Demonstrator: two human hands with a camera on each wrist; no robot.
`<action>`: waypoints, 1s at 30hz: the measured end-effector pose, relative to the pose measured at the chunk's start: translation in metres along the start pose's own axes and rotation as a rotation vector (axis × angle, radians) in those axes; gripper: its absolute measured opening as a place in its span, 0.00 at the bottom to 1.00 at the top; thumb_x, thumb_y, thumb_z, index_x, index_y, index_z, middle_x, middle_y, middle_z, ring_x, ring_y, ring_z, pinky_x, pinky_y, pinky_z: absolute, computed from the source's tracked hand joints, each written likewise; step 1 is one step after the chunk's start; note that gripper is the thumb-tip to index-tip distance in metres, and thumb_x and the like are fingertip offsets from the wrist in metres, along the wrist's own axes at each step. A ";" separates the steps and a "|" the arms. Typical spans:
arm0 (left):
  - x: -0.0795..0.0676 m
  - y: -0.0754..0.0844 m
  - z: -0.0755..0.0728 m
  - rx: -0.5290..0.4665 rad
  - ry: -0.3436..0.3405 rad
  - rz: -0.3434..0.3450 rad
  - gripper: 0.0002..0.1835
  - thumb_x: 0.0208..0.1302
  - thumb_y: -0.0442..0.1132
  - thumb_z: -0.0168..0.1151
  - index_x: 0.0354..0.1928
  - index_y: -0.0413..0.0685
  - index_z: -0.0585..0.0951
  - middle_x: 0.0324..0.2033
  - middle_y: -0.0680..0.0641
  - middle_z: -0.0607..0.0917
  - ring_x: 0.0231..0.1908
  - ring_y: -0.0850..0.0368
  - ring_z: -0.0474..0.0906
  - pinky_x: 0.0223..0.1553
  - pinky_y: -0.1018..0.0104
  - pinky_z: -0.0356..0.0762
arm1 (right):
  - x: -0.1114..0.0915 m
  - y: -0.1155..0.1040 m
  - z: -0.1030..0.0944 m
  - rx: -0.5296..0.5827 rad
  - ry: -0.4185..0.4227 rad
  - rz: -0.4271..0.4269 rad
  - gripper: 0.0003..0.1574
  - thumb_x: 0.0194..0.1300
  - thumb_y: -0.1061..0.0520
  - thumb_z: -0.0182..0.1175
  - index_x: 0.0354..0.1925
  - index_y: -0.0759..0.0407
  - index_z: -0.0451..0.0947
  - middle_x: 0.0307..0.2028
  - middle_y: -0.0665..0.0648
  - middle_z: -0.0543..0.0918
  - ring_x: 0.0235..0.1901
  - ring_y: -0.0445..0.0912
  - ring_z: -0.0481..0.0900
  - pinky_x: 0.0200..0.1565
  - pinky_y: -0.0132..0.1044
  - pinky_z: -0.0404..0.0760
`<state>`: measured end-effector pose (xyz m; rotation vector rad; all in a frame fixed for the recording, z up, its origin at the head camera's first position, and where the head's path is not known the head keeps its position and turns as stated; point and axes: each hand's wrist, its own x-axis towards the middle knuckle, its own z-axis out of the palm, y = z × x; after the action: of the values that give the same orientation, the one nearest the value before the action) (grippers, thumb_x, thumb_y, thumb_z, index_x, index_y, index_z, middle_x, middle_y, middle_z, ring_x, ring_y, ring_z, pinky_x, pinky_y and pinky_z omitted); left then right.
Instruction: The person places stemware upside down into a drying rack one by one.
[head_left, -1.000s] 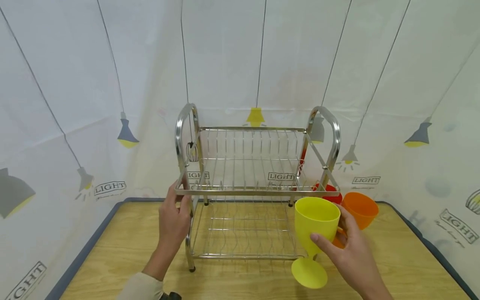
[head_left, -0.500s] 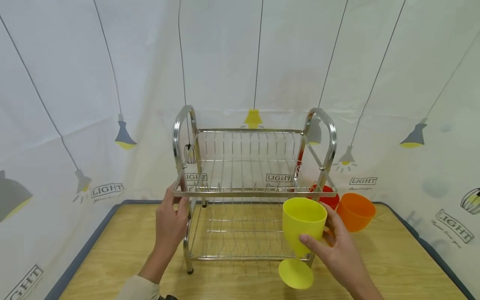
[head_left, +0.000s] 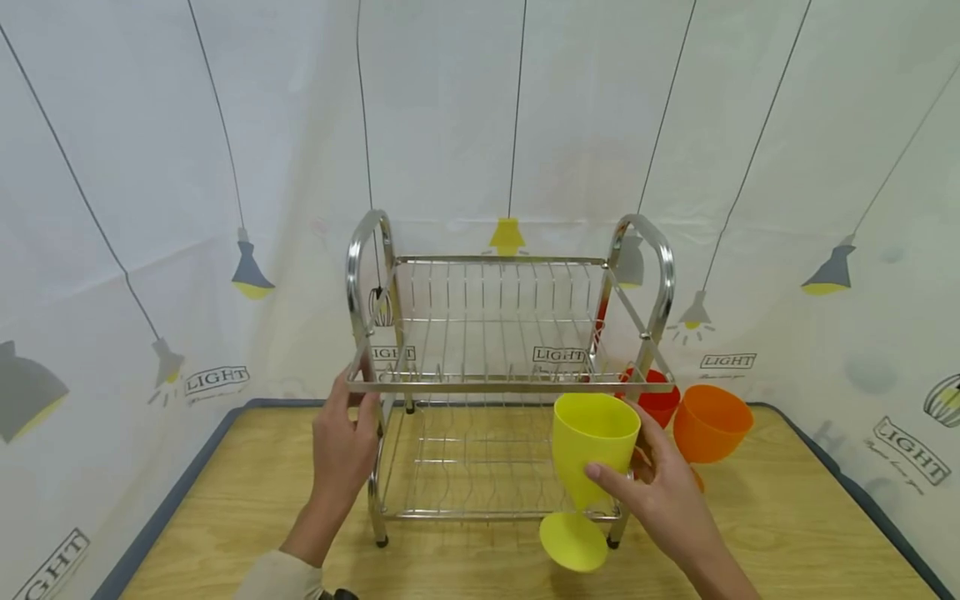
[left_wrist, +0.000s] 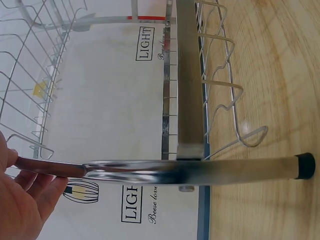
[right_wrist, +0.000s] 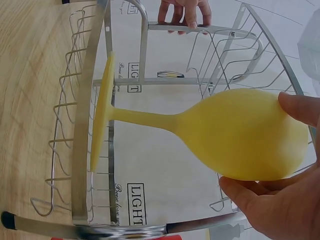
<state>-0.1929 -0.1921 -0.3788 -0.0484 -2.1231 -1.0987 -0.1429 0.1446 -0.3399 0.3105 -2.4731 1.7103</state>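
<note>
My right hand (head_left: pixel 663 492) grips a yellow plastic goblet (head_left: pixel 596 446) round its bowl, upright, at the front right of a two-tier metal dish rack (head_left: pixel 510 387). In the right wrist view the goblet (right_wrist: pixel 240 135) shows its thin stem and flat round foot, the foot overlapping the lower tier's front bar. My left hand (head_left: pixel 343 442) holds the rack's left side frame just below the upper tier. The left wrist view has the fingers of this left hand (left_wrist: pixel 30 200) curled round the metal upright (left_wrist: pixel 50 167).
An orange goblet (head_left: pixel 711 423) and a red cup-shaped vessel (head_left: pixel 656 400), partly hidden by the rack, stand to the right on the wooden table (head_left: pixel 795 508). Behind hangs a white cloth (head_left: pixel 465 125) printed with lamps. The rack's front feet rest on the table.
My right hand has carried the yellow goblet leftward, from beside the rack's right front leg to in front of the lower tier. The left hand keeps its hold on the rack.
</note>
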 end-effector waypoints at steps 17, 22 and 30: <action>0.003 0.002 -0.001 -0.023 -0.001 0.003 0.19 0.73 0.36 0.51 0.64 0.44 0.72 0.39 0.41 0.84 0.37 0.48 0.81 0.29 0.56 0.86 | 0.007 -0.006 0.011 0.142 -0.060 -0.036 0.48 0.59 0.57 0.69 0.71 0.55 0.55 0.60 0.62 0.71 0.56 0.59 0.76 0.51 0.37 0.83; 0.003 0.002 -0.001 -0.028 0.001 0.001 0.19 0.72 0.36 0.52 0.62 0.43 0.73 0.39 0.40 0.84 0.37 0.47 0.82 0.31 0.54 0.86 | 0.010 -0.006 0.016 0.110 -0.052 -0.026 0.48 0.58 0.55 0.70 0.70 0.54 0.57 0.58 0.60 0.73 0.54 0.57 0.77 0.51 0.39 0.83; 0.001 0.004 -0.002 0.013 -0.017 -0.037 0.18 0.73 0.37 0.52 0.62 0.42 0.73 0.45 0.39 0.84 0.39 0.45 0.82 0.33 0.53 0.86 | 0.013 -0.004 0.021 0.129 -0.083 -0.052 0.49 0.56 0.58 0.71 0.70 0.53 0.57 0.57 0.59 0.73 0.54 0.54 0.75 0.55 0.31 0.77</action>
<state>-0.1911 -0.1914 -0.3744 -0.0124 -2.1541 -1.1095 -0.1537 0.1218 -0.3410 0.4636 -2.3919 1.8754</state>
